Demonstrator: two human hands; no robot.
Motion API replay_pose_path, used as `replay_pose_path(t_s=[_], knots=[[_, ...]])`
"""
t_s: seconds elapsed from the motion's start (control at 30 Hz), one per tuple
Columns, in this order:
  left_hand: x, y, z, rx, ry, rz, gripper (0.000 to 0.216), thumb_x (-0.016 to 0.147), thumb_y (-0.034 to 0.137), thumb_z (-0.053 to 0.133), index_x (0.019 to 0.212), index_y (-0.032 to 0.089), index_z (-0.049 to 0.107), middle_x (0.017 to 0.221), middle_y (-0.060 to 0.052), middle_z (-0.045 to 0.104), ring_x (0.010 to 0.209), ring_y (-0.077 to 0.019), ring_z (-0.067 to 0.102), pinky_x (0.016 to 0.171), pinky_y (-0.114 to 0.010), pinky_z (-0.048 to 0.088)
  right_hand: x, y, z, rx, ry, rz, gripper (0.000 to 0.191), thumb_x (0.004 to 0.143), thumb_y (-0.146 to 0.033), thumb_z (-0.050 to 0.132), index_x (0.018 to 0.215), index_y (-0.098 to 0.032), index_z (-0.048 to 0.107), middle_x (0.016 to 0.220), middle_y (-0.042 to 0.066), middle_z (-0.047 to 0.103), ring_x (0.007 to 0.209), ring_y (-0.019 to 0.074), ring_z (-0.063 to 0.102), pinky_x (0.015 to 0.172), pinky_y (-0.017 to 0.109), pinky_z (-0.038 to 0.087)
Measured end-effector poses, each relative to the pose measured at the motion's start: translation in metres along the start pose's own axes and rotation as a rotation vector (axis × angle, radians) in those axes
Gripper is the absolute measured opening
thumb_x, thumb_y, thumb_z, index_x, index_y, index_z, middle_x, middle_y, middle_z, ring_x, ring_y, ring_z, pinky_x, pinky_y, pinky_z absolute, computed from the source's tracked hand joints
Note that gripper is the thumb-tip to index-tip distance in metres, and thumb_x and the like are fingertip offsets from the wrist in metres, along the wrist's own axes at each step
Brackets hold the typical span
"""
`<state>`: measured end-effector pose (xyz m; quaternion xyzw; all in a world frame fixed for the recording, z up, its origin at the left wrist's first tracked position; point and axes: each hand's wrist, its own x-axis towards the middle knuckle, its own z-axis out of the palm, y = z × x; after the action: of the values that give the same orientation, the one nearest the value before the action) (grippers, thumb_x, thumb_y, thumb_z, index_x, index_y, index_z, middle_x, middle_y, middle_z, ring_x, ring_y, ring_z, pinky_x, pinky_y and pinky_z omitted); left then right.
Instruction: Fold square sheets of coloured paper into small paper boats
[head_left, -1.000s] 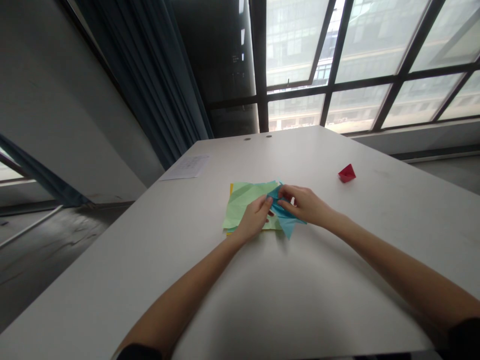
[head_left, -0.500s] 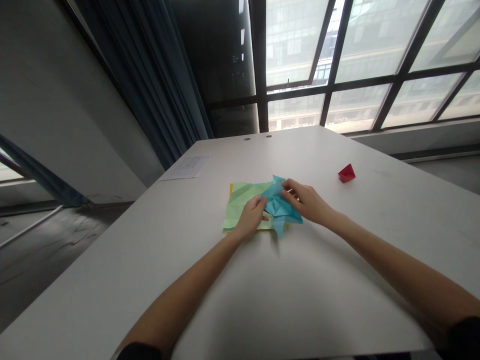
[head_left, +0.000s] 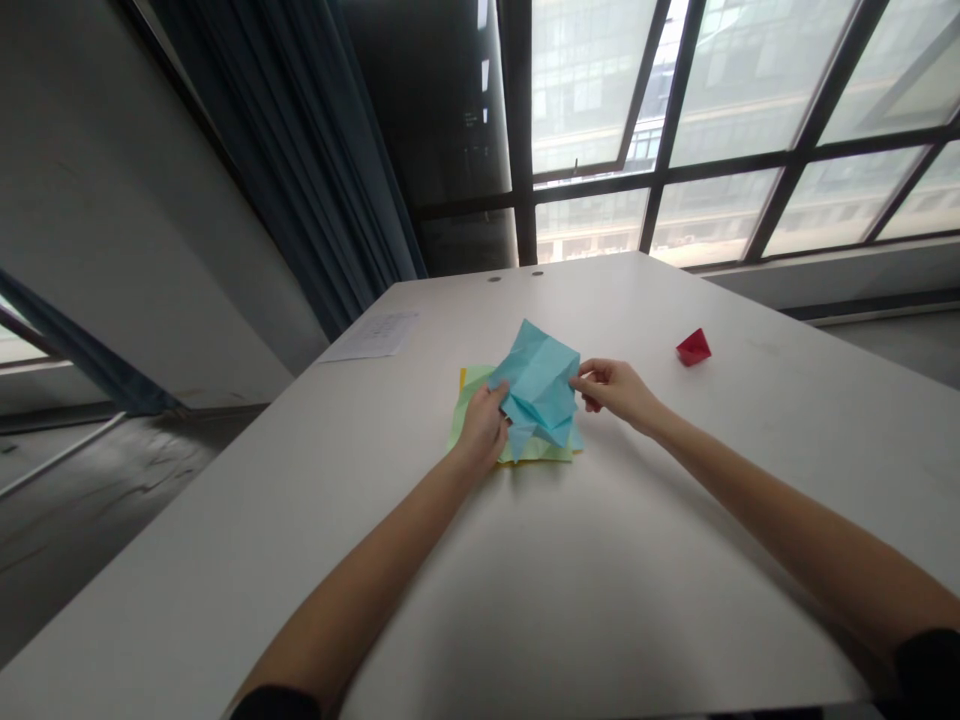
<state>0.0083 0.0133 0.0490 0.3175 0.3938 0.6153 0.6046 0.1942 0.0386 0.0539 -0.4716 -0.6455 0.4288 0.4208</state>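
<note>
A creased blue paper sheet (head_left: 538,385) hangs lifted above the white table (head_left: 615,560), partly unfolded. My left hand (head_left: 484,428) pinches its left edge and my right hand (head_left: 615,390) pinches its right edge. Beneath it lies a small stack of coloured sheets (head_left: 471,415) with a light green one on top and a yellow edge showing.
A small red folded paper shape (head_left: 694,347) sits to the right on the table. A white printed sheet (head_left: 373,335) lies at the far left corner. Beyond the table stand dark curtains (head_left: 300,170) and large windows (head_left: 720,120).
The blue paper has opened from a compact folded shape into a wider sheet and has risen off the stack. My hands have moved apart, each still holding an edge.
</note>
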Motion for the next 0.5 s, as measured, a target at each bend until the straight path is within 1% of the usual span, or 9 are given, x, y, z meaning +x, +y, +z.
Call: replay_pose_path(t_s=[0.07, 0.1, 0.17, 0.23, 0.3, 0.33, 0.4, 0.5], knots=[[0.0006, -0.0043, -0.0011, 0.048, -0.027, 0.012, 0.023, 0.065, 0.02, 0.062, 0.086, 0.015, 0.054, 0.076, -0.002, 0.064, 0.071, -0.0141, 0.061, 0.068, -0.025, 0.048, -0.0022, -0.0037, 0.0024, 0.063, -0.024, 0.063, 0.028, 0.069, -0.04, 0.062, 0.08, -0.015, 0.057, 0.055, 0.001, 0.058, 0.048, 0.011, 0.055, 0.045, 0.023, 0.047], [0.0006, -0.0058, -0.0016, 0.07, -0.035, 0.016, 0.026, 0.063, 0.019, 0.063, 0.087, 0.015, 0.054, 0.077, -0.003, 0.065, 0.072, -0.0142, 0.061, 0.068, -0.025, 0.048, -0.0032, -0.0053, 0.0036, 0.083, -0.026, 0.07, 0.03, 0.07, -0.041, 0.062, 0.084, -0.015, 0.058, 0.058, 0.002, 0.061, 0.051, 0.0119, 0.058, 0.048, 0.024, 0.05], [0.0002, -0.0075, -0.0022, 0.098, -0.031, 0.026, 0.032, 0.06, 0.018, 0.066, 0.089, 0.015, 0.054, 0.079, -0.003, 0.065, 0.072, -0.0143, 0.061, 0.067, -0.026, 0.049, -0.0045, -0.0067, 0.0057, 0.089, -0.031, 0.031, 0.039, 0.07, -0.042, 0.062, 0.098, -0.015, 0.056, 0.065, 0.003, 0.064, 0.06, 0.0139, 0.06, 0.056, 0.028, 0.053], [-0.0004, -0.0076, -0.0024, 0.107, -0.02, 0.039, 0.034, 0.058, 0.017, 0.068, 0.089, 0.014, 0.055, 0.08, -0.004, 0.066, 0.071, -0.0142, 0.061, 0.067, -0.026, 0.049, -0.005, -0.0051, 0.007, 0.064, -0.047, -0.032, 0.057, 0.067, -0.041, 0.066, 0.115, -0.018, 0.047, 0.071, 0.003, 0.066, 0.066, 0.0154, 0.062, 0.061, 0.031, 0.054], [-0.0004, -0.007, -0.0026, 0.098, -0.016, 0.055, 0.033, 0.057, 0.016, 0.068, 0.088, 0.014, 0.056, 0.08, -0.004, 0.066, 0.071, -0.0143, 0.061, 0.068, -0.026, 0.049, -0.0051, -0.0018, 0.0078, 0.023, -0.063, -0.083, 0.07, 0.063, -0.035, 0.069, 0.124, -0.02, 0.037, 0.073, 0.001, 0.066, 0.067, 0.0157, 0.062, 0.065, 0.033, 0.054], [0.0, -0.0066, -0.0028, 0.093, -0.013, 0.063, 0.032, 0.058, 0.015, 0.068, 0.088, 0.014, 0.056, 0.08, -0.004, 0.066, 0.071, -0.0144, 0.061, 0.067, -0.026, 0.049, -0.0051, -0.0004, 0.0079, 0.001, -0.068, -0.104, 0.072, 0.063, -0.031, 0.069, 0.125, -0.021, 0.034, 0.072, 0.0, 0.065, 0.066, 0.0154, 0.062, 0.067, 0.033, 0.053], [0.0017, -0.0058, -0.0036, 0.092, 0.024, 0.067, 0.031, 0.058, 0.014, 0.067, 0.088, 0.014, 0.057, 0.079, -0.003, 0.066, 0.069, -0.0143, 0.061, 0.064, -0.025, 0.05, -0.0053, 0.0007, 0.0078, -0.031, -0.071, -0.136, 0.067, 0.066, -0.026, 0.066, 0.124, -0.021, 0.035, 0.068, -0.002, 0.062, 0.063, 0.014, 0.061, 0.066, 0.033, 0.053], [0.005, -0.0036, -0.0049, 0.086, 0.152, 0.05, 0.028, 0.06, 0.01, 0.064, 0.087, 0.016, 0.057, 0.079, -0.002, 0.066, 0.066, -0.0136, 0.062, 0.059, -0.023, 0.049, -0.0059, -0.0018, 0.0059, -0.016, -0.053, -0.147, 0.059, 0.069, -0.022, 0.061, 0.122, -0.02, 0.036, 0.065, -0.004, 0.055, 0.058, 0.0112, 0.057, 0.06, 0.03, 0.053]])
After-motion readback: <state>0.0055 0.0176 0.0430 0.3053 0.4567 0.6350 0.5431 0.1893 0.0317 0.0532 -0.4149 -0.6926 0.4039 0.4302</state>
